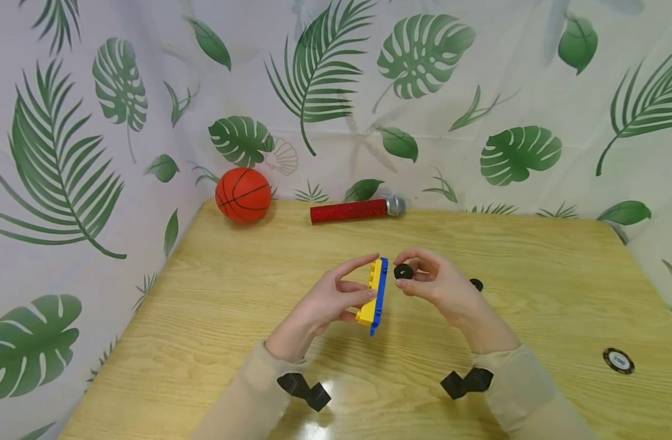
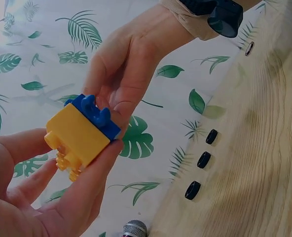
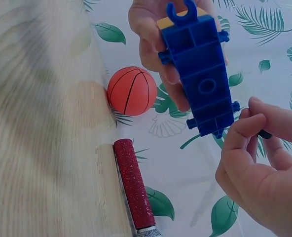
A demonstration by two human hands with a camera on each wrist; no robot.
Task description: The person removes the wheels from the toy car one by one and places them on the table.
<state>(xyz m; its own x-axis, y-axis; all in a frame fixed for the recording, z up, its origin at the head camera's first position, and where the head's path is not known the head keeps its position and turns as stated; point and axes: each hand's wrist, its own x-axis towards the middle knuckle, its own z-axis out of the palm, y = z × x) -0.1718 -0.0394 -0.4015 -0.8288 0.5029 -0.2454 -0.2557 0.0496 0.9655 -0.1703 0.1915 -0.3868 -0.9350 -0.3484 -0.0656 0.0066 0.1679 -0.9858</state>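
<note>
My left hand point(image 1: 326, 300) grips a toy car body point(image 1: 380, 293) by its sides. It is yellow and studded on one face, blue on the other, and stands tilted up above the table. In the right wrist view its blue underside point(image 3: 198, 69) faces the camera, with small axle pegs jutting from both sides and a hook at one end. Just to the right, my right hand point(image 1: 446, 290) pinches a small black wheel point(image 1: 398, 274) between thumb and fingertips, apart from the car body. That wheel is mostly covered by fingers in the right wrist view.
Three more black wheels point(image 2: 203, 160) lie in a row on the wooden table point(image 1: 231, 293); my right hand hides most of them in the head view. A poker chip point(image 1: 619, 360) lies at the right. Along the back sit a small basketball point(image 1: 244, 195) and a red microphone point(image 1: 349, 211).
</note>
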